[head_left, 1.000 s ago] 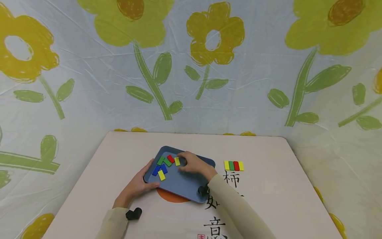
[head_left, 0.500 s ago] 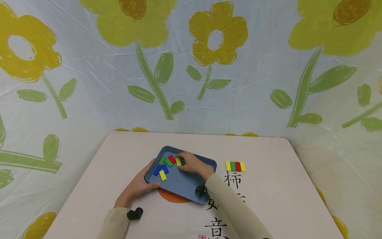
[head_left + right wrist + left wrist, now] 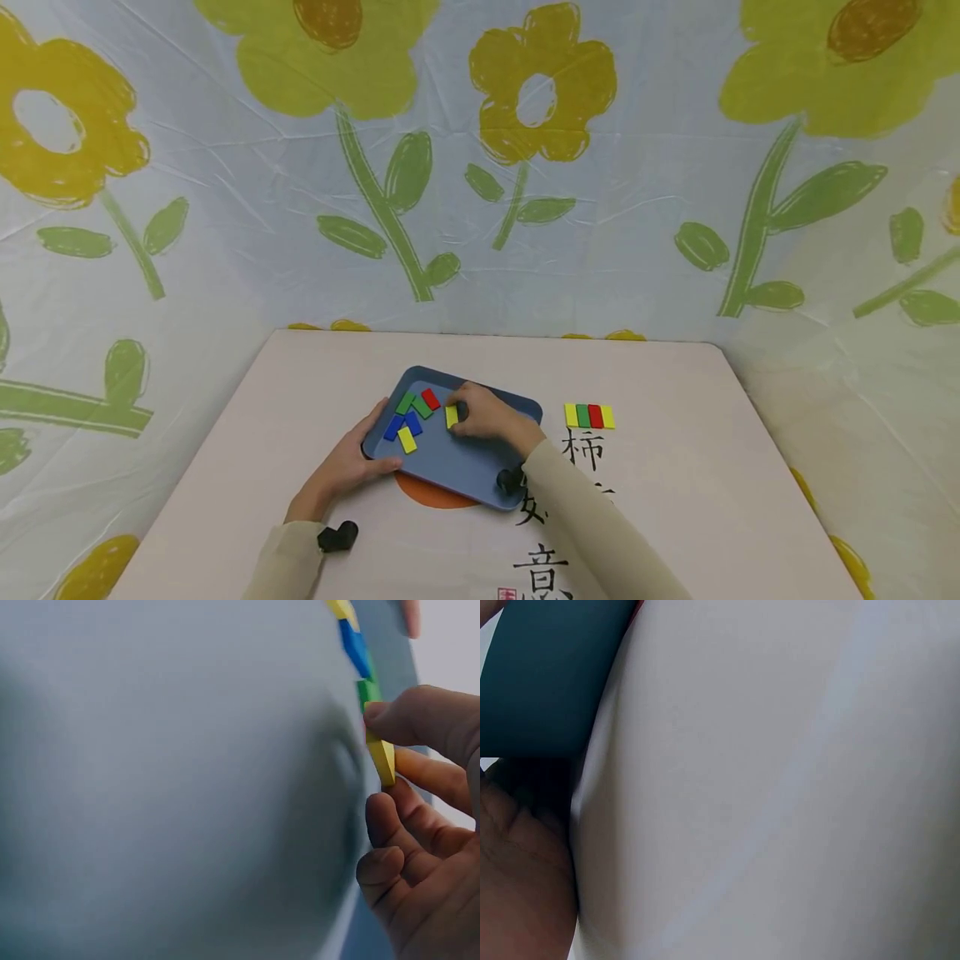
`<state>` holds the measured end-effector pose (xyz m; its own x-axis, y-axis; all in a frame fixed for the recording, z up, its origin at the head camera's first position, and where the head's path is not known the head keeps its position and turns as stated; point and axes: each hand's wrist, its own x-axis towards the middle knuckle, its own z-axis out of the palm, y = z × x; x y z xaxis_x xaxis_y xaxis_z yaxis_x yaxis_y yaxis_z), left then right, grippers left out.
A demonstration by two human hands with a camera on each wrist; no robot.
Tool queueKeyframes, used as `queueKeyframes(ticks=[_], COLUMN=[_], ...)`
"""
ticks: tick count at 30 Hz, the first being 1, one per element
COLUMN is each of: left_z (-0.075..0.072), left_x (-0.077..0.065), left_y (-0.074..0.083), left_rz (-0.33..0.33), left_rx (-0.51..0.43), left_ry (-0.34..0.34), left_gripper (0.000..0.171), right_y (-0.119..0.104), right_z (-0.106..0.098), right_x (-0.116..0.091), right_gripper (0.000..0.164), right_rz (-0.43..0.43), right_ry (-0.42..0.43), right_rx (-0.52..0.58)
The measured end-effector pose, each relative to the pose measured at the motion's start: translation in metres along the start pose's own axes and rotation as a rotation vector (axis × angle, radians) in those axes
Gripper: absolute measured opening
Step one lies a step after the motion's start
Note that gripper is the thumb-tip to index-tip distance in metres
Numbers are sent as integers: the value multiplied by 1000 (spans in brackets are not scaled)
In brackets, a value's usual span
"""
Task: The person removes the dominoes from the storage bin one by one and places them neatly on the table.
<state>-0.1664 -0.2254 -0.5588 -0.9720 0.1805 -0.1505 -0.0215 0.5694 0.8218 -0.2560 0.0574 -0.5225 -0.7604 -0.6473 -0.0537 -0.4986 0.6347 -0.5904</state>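
Note:
A blue tray [image 3: 457, 467] lies turned on the table in the head view. My left hand [image 3: 348, 458] grips its left end, thumb over the near rim; in the left wrist view the tray's dark outer wall [image 3: 547, 682] rises above my palm [image 3: 521, 877]. Over the middle of the tray, my right hand [image 3: 487, 412] pinches a yellow tile [image 3: 452, 417] between thumb and fingers. That yellow tile [image 3: 382, 759] stands on edge in the right wrist view. Left of it lie a red tile [image 3: 430, 399], green tiles [image 3: 422, 407], blue tiles [image 3: 393, 427] and another yellow tile [image 3: 407, 440].
Right of the tray, a row of tiles [image 3: 588, 416] in yellow, green, red and yellow sits side by side on the pale table [image 3: 675, 500]. Black written characters [image 3: 540, 567] and an orange patch [image 3: 431, 493] mark the tabletop. A flowered cloth [image 3: 600, 275] surrounds it.
My right hand has drawn the yellow tile slightly right and toward me, away from the red tile. The tile has turned a little. My left hand keeps its grip on the tray.

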Motion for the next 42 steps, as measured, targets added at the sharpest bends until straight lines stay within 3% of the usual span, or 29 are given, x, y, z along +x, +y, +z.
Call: queueKeyframes(ticks=[9, 16, 26, 36, 42], left_z=[0, 2, 1, -4, 1], left_x=[1, 1, 2, -7, 0], left_y=[-1, -3, -2, -7, -5], left_rz=[12, 14, -2, 7, 11], left_rx=[15, 26, 15, 44, 22], left_ry=[0, -1, -8, 22, -14], left_gripper=[110, 111, 111, 110, 110], right_y=[16, 34, 73, 96, 117], right_z=[-24, -50, -76, -81, -84], right_x=[-26, -61, -101, -120, -147], right_gripper=[44, 47, 51, 51, 47], right_rz=[5, 70, 156, 208, 295], right_ry=[96, 216, 276, 315, 379], right_rx=[97, 157, 251, 259, 213])
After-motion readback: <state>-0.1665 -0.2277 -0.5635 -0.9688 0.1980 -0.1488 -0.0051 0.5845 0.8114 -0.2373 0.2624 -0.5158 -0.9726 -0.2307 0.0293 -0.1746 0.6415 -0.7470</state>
